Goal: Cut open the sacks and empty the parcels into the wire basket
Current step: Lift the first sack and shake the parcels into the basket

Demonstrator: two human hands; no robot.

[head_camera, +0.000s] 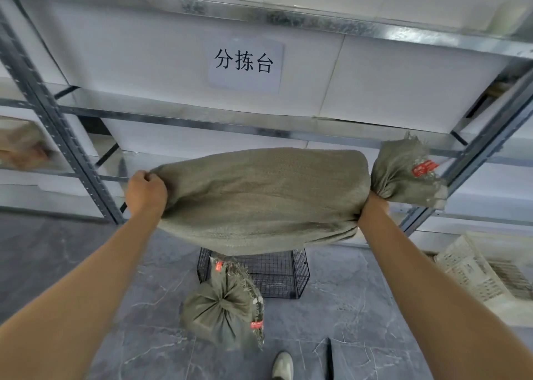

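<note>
Two arms: I see both bare forearms stretched forward and up from the near corners, almost straight.
Shoe: one pale, rounded toe [282, 365] at the near edge.
Dark strip: thin and straight [329, 359], flat on the floor just right of the shoe; I cannot tell what it is.
Floor: grey stone-look tiles [72, 252] with pale veins.
Second sack: olive woven cloth [222, 313], lumpy, neck gathered into a knot with red tags, lying against the near left corner of the wire basket.
Wire basket: black square-mesh box [277, 276] on the floor, open on top, directly under the load.
Left hand: a fist [145, 190], knuckles toward me, clenched on a bunched corner at the left end.
Right hand: wrapped round the tied neck at the right end [373, 205]; its fingers are hidden behind the cloth.
Held sack: coarse olive weave [259, 201], full and bolster-shaped, stretched level between both hands in the air above the basket; frayed mouth with a red tag flares beyond my right grip.
Crate: white lattice plastic [473, 273], far right on the floor.
Rack: grey perforated steel uprights and galvanised shelves [202, 120] against white panels.
Sign: white sheet with black characters [245, 63], farthest.
</note>
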